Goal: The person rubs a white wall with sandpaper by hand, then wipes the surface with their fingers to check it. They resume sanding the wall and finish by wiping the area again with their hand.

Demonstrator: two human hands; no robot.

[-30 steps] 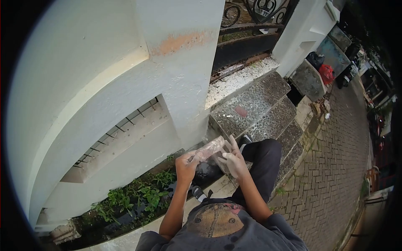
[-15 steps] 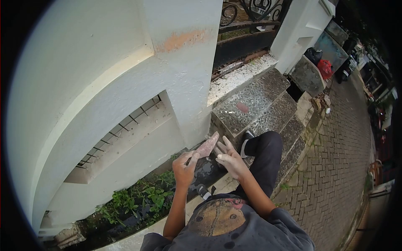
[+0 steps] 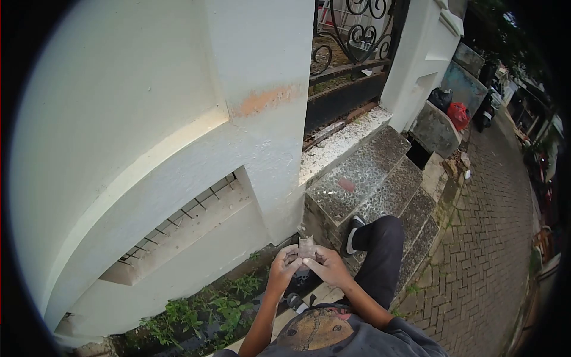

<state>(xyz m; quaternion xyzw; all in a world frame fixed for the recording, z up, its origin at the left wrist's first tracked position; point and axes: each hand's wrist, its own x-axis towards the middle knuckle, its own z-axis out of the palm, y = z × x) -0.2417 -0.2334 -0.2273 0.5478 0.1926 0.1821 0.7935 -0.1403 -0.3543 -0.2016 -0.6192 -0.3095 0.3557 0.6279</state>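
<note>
Pinching a crumpled greyish wrapper [image 3: 307, 245] between them, the left hand [image 3: 283, 269] and right hand [image 3: 331, 269] meet at lower centre of the frame, fingers closed on it; it stands upright, just below the pebbled steps [image 3: 369, 178] and white wall [image 3: 148, 119]

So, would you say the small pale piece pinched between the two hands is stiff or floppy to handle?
Probably floppy: the pale piece looks bunched and creased where the left hand and right hand pinch it. Likely light too, since a pinch alone holds it upright.
</note>
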